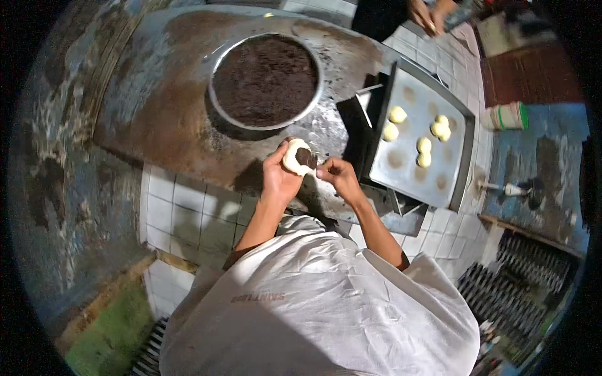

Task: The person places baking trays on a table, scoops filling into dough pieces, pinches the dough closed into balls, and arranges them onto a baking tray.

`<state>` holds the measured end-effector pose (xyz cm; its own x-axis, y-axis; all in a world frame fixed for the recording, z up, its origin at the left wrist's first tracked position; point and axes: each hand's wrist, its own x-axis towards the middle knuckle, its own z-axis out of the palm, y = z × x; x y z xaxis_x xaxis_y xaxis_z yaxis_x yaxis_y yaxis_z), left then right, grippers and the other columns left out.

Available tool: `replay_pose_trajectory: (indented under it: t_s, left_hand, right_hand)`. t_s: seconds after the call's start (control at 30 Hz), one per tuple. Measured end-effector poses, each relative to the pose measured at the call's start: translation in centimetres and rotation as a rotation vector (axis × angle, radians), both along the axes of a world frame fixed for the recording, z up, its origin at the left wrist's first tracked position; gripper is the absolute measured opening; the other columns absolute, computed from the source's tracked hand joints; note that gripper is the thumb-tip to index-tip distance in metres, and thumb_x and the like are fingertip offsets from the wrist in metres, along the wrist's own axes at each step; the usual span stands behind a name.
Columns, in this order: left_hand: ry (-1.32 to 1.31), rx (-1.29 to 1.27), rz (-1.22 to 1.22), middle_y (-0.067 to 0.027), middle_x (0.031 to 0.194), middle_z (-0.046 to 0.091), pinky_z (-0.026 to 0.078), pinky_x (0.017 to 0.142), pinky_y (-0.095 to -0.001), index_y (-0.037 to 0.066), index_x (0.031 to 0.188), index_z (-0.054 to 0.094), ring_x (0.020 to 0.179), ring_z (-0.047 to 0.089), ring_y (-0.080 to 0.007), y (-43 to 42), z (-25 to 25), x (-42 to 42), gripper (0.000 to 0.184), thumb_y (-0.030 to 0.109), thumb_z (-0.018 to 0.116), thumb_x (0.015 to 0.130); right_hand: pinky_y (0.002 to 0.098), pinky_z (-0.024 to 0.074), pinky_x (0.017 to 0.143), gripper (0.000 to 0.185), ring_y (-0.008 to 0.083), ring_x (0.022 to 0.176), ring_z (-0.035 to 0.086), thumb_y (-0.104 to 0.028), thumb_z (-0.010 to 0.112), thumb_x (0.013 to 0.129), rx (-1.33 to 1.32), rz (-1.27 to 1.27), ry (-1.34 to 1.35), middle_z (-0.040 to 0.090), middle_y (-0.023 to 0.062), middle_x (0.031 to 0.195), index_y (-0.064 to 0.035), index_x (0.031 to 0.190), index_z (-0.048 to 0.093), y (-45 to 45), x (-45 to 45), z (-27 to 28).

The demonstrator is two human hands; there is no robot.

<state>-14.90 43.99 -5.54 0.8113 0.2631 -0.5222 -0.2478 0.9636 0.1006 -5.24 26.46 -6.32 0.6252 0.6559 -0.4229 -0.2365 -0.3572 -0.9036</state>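
Note:
My left hand (279, 178) cradles a flattened piece of pale dough (291, 160) in its palm and fingers. A lump of dark brown filling (305, 157) lies on the dough. My right hand (340, 178) is pinched shut just to the right, on a thin tool with its end at the filling. Too little of the tool shows to tell its exact kind. Beyond my hands stands a wide round metal basin (214, 103), filled with the same dark crumbly filling.
On the right, a metal baking tray (392, 178) holds several pale dough balls (424, 152), raised on a dark metal support. The worn table (157, 119) runs underneath. Another person's hands (429, 17) show at the top. A whitish tub (506, 116) lies far right.

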Motion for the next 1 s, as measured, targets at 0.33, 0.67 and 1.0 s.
replay_pose_trajectory:
  t_s: [0.33,0.67,1.0]
  left_hand:
    - [-0.038,0.085,-0.227,-0.0124,0.121,0.065,0.045,0.105,-0.0469,0.003,0.128,0.057,0.117,0.060,-0.0282,-11.3,5.4,1.4,0.052,0.048,0.050,0.103]
    - [-0.067,0.188,-0.231,-0.0152,0.126,0.064,0.046,0.105,-0.0458,0.000,0.132,0.054,0.116,0.061,-0.0304,-19.3,5.9,0.7,0.059,0.052,0.049,0.103]
    - [-0.129,0.149,-0.216,-0.0198,0.137,0.058,0.039,0.112,-0.0500,-0.004,0.140,0.046,0.127,0.055,-0.0340,-20.4,7.8,-1.6,0.076,0.059,0.052,0.098]
  right_hand:
    - [0.0265,0.0489,0.070,0.005,0.0106,0.073,0.058,-0.010,0.063,0.099,0.236,-0.414,0.291,0.064,0.0027,0.083,-0.0052,0.100,0.062,-20.8,-6.0,-4.4]
    - [0.0271,0.0433,0.061,0.016,0.0096,0.067,0.052,-0.015,0.065,0.099,0.332,-0.289,0.166,0.058,0.0005,0.075,-0.0031,0.088,0.063,-22.8,-5.1,-4.0]
    - [0.0461,0.0521,0.083,0.023,0.0437,0.094,0.066,-0.015,0.061,0.096,-0.232,-0.073,-0.767,0.070,0.0218,0.104,0.0057,0.101,0.069,-25.9,-4.4,-9.9]
